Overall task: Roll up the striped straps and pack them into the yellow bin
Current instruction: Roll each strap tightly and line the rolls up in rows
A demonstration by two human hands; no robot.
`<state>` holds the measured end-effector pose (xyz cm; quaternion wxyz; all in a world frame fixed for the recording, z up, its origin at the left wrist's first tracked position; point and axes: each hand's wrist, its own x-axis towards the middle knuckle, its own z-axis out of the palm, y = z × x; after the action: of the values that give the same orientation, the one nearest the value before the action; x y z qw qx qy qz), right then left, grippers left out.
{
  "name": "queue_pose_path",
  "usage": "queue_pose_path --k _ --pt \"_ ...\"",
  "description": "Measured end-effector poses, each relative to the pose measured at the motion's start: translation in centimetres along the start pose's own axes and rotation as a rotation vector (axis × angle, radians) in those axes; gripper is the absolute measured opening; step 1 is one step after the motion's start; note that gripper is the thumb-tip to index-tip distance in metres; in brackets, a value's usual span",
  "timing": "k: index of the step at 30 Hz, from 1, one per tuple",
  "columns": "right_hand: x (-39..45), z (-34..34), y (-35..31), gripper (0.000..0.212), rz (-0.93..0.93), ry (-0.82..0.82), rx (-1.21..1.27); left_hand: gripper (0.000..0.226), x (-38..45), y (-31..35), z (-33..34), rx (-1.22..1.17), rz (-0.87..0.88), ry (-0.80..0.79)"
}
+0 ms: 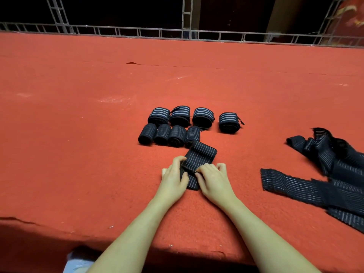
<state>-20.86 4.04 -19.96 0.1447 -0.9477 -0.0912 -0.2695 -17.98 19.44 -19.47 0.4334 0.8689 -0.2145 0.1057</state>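
A black strap with thin pale stripes (200, 155) lies flat in front of me on the red felt table (98, 134), its far end pointing away. My left hand (174, 177) and my right hand (211, 178) both pinch a fold across the strap near its near end, fingers curled on the fabric. Just beyond it stand several rolled straps (180, 125) in two rows, with one roll (229, 122) a little apart to the right. The yellow bin is not in view.
A heap of loose unrolled straps (325, 174) lies at the right edge of the table. A metal truss frame (187, 33) runs along the table's far edge. The table's near edge is just under my forearms.
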Motion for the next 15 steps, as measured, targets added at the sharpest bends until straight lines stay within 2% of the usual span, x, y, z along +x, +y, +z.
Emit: queue_pose_path --k 4,7,9,11,15 --pt "0.0 0.0 -0.3 0.024 0.029 0.024 -0.008 0.054 -0.1 0.1 0.1 -0.008 0.014 -0.024" --pt "0.3 -0.8 0.4 0.026 0.316 0.151 0.135 0.051 -0.2 0.2 -0.2 -0.004 -0.031 -0.032" --pt "0.4 -1.1 0.5 0.02 0.425 0.156 0.21 0.045 -0.1 0.3 -0.4 0.029 -0.069 -0.017" --pt "0.3 -1.3 0.1 0.013 0.383 0.113 0.232 0.038 -0.1 0.3 -0.4 0.16 -0.088 -0.005" --pt "0.5 -1.8 -0.3 0.017 0.375 0.089 0.27 0.012 -0.1 -0.2 0.1 0.335 -0.058 0.102"
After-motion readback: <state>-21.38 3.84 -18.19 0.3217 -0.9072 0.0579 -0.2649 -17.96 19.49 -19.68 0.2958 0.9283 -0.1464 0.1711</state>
